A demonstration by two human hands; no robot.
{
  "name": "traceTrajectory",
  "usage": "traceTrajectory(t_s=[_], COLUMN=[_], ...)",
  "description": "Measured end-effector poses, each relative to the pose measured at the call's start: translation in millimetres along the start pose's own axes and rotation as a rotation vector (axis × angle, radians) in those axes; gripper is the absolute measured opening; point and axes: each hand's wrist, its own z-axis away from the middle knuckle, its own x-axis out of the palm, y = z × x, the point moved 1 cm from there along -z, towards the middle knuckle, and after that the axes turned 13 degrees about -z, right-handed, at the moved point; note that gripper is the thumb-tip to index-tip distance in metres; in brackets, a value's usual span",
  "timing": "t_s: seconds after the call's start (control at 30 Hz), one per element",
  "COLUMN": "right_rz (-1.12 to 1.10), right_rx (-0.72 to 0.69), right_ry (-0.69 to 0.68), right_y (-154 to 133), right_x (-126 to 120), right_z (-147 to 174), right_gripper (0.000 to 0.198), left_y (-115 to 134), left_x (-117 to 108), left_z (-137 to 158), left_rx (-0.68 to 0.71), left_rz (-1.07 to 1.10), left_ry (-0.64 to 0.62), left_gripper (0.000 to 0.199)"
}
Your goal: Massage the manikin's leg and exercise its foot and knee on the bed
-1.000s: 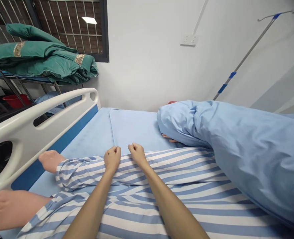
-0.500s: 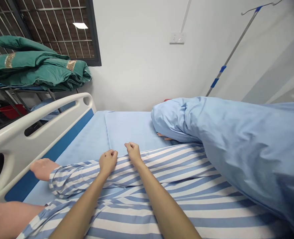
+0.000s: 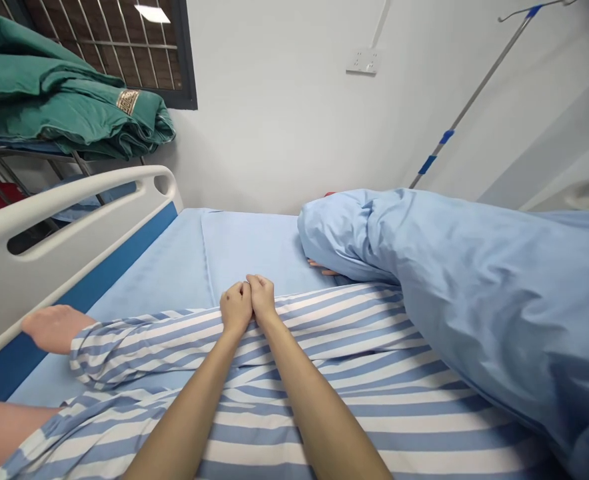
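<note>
Both hands are closed into fists, side by side and touching, over the far leg in striped trousers [image 3: 319,313] near the knee. My left hand [image 3: 236,308] has its fingers curled in, knuckles up. Against it on the right, my right hand [image 3: 262,297] is curled the same way. No object shows in either one. Their undersides are hidden, so how firmly they rest on the cloth cannot be told. A bare foot [image 3: 57,328] sticks out of the far trouser leg. The near leg lies closer to me, under my forearms.
A folded blue quilt [image 3: 454,267] covers the body on the right, with fingertips [image 3: 323,268] showing under its edge. On the left stands the white bed end board [image 3: 74,220]. Behind are green bedding [image 3: 74,113] and an IV pole [image 3: 474,97].
My two fists have come together from a gap apart, the left one moving right towards the other. The view has shifted slightly, so the bed end and foot sit further left.
</note>
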Motion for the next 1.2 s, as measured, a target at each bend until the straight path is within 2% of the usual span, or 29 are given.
traceTrajectory(t_s=[0.2, 0.4, 0.63, 0.77, 0.9, 1.2], right_rz=[0.111, 0.370, 0.501, 0.498, 0.480, 0.452], right_rx=[-0.011, -0.050, -0.130, -0.186, -0.199, -0.216], right_ry=[-0.029, -0.175, -0.147, -0.172, -0.147, -0.182], right_y=[-0.2, -12.8, -51.3, -58.0, -57.1, -51.7], right_x=[0.4, -8.2, -55.8, -74.5, -72.1, -64.0], right_z=[3.1, -4.5, -14.1, -6.2, -1.4, -1.8], right_gripper=[0.031, 0.029, 0.035, 0.038, 0.039, 0.038], left_y=[-2.0, -0.8, -0.3, -2.1, -2.4, 3.5], left_x=[-1.7, -3.4, -2.4, -0.3, -0.3, -4.2], left_z=[1.2, 3.3, 5.6, 5.0, 5.6, 21.1], left_rx=[0.019, 0.020, 0.029, 0.055, 0.077, 0.086], left_rz=[-0.129, -0.177, -0.143, -0.141, -0.148, -0.197], left_ry=[-0.019, -0.012, 0.004, 0.013, -0.010, -0.008], left_gripper=[0.036, 0.035, 0.033, 0.033, 0.033, 0.034])
